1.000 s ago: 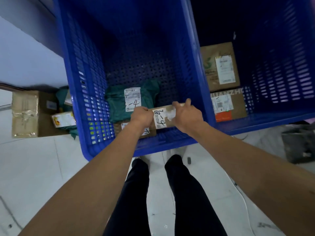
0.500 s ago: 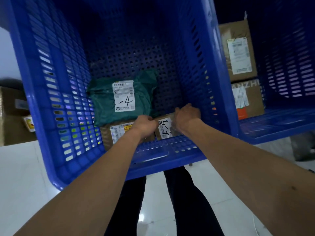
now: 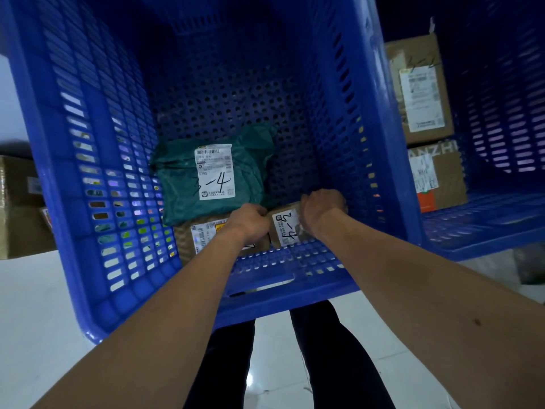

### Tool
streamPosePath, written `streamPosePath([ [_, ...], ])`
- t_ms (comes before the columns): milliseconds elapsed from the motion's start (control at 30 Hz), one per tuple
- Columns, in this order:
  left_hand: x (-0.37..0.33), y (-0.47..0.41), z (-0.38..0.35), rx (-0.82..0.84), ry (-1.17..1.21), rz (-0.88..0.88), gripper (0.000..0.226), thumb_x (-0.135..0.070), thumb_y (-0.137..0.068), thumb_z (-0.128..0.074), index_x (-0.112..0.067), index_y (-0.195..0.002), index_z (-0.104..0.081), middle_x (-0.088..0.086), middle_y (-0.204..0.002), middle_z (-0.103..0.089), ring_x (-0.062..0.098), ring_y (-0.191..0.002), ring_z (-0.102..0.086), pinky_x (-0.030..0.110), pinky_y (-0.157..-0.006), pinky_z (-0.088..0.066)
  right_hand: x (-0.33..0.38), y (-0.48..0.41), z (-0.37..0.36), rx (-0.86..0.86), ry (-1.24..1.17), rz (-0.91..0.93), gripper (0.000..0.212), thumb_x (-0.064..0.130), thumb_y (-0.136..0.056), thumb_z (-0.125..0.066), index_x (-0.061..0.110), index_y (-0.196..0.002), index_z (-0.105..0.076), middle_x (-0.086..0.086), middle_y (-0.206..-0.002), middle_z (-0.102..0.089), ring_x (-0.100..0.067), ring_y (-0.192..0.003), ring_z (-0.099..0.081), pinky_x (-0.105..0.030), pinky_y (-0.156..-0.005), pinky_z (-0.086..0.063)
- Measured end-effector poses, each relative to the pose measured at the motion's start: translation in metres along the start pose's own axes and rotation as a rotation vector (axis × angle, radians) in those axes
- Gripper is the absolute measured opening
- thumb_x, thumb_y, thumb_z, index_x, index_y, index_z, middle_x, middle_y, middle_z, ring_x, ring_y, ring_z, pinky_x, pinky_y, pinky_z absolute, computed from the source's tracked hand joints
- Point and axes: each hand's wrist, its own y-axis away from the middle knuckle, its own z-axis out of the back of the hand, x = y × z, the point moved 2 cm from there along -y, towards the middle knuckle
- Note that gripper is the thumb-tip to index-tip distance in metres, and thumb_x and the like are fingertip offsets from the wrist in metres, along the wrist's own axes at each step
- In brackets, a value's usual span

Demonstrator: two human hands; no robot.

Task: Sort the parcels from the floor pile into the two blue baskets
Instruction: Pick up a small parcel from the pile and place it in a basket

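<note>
Two hands reach down into the left blue basket (image 3: 88, 178) and hold one small brown parcel (image 3: 287, 228) by its ends. The left hand (image 3: 249, 221) is at its left end and the right hand (image 3: 323, 209) over its upper right corner. The fingers of each are curled and grasping it, though the fingertips are hidden behind the knuckles.

A second ago the parcel was up near the basket's near wall. It has since gone down to the perforated bottom, in the lower centre of the frame. It now appears to sit just beside a second brown parcel (image 3: 200, 237) and below the green bag parcel (image 3: 212, 175), which has a handwritten 4 on its label. Its own label carries a similar mark, so this seems the proper basket.

The placing looks all but done: what remains is to let go and lift the arms clear. The right blue basket (image 3: 486, 231), at the right edge, holds two cardboard boxes (image 3: 418, 90). More boxes (image 3: 17, 208) wait on the floor (image 3: 35, 305) at the left edge, so the sorting is not over.
</note>
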Motion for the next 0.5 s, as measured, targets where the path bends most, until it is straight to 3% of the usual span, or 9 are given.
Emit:
streamPosePath([
  [133, 0.001, -0.002, 0.0, 0.025, -0.006, -0.009, 0.044, -0.017, -0.1, -0.049, -0.015, -0.144, -0.054, 0.008, -0.144, -0.056, 0.028, -0.129, -0.054, 0.034, -0.109, -0.044, -0.002, -0.007, -0.013, 0.064, -0.294, -0.031, 0.066, 0.041, -0.099, -0.052, 0.009, -0.152, -0.029, -0.012, -0.137, -0.055, -0.031, -0.115, -0.059, -0.037, -0.083, -0.051],
  [267, -0.001, 0.0, -0.003, 0.033, 0.011, -0.023, 0.04, -0.021, -0.098, -0.055, -0.015, -0.137, -0.06, 0.009, -0.131, -0.065, 0.027, -0.116, -0.062, 0.04, -0.103, -0.05, -0.004, -0.01, -0.024, 0.208, -0.555, -0.037, 0.082, 0.046, -0.103, -0.043, 0.015, -0.161, 0.007, -0.018, -0.157, -0.035, -0.037, -0.131, -0.049, -0.042, -0.099, -0.043],
  [367, -0.006, 0.01, -0.003, 0.02, -0.003, -0.032, 0.039, -0.019, -0.098, -0.055, -0.015, -0.136, -0.061, 0.009, -0.132, -0.063, 0.027, -0.115, -0.062, 0.037, -0.1, -0.052, -0.005, -0.006, -0.022, 0.234, -0.588, -0.003, 0.082, 0.044, -0.103, -0.043, 0.014, -0.161, 0.005, -0.017, -0.154, -0.04, -0.035, -0.125, -0.053, -0.039, -0.098, -0.047],
  [500, -0.011, 0.03, 0.001, 0.013, -0.014, -0.04, 0.041, -0.013, -0.096, -0.051, -0.014, -0.136, -0.06, 0.011, -0.13, -0.063, 0.029, -0.111, -0.063, 0.041, -0.097, -0.054, -0.008, 0.016, -0.013, 0.211, -0.638, 0.025, 0.07, 0.041, -0.104, -0.042, 0.012, -0.16, -0.011, -0.014, -0.155, -0.039, -0.03, -0.125, -0.053, -0.033, -0.085, -0.047],
])
